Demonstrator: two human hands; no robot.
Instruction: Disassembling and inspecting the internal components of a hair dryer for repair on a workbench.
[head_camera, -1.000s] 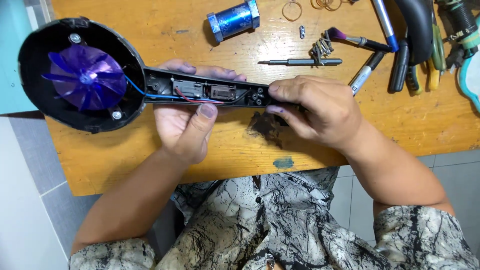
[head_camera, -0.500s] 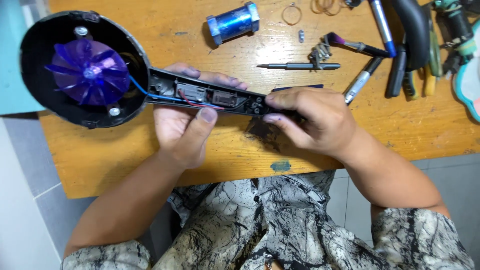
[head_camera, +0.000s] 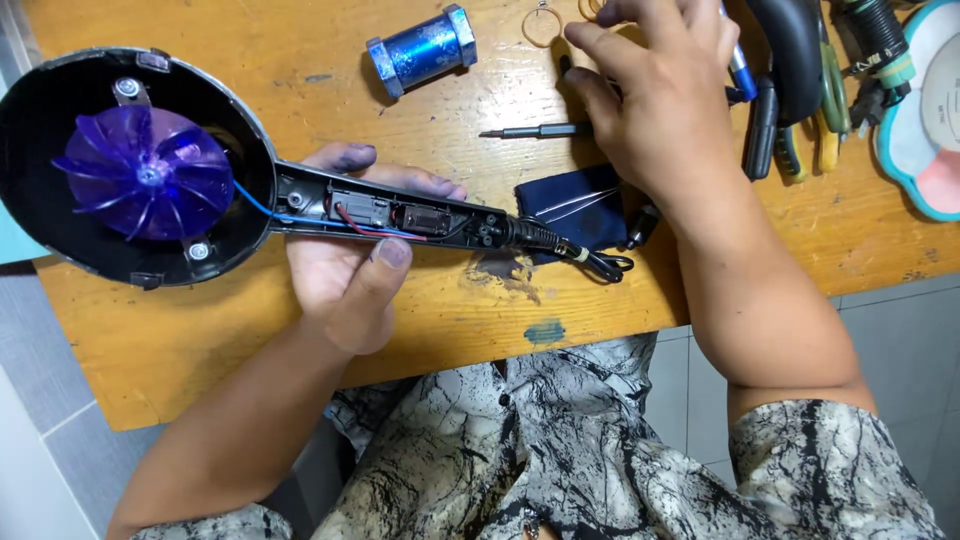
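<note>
My left hand (head_camera: 345, 275) cups the opened hair dryer (head_camera: 300, 200) by its stiff handle, fingers curled under, thumb on top. Exposed wires and purple fan (head_camera: 145, 175) look fragile. My right hand (head_camera: 660, 110), empty and spread, hovers by the screwdriver (head_camera: 535, 131) beyond the handle

Left hand (head_camera: 345, 265) lies palm up, fingers curled in a grip, thumb pressed on top. Right hand (head_camera: 655, 95) reaches forward, palm down, fingers spread.
</note>
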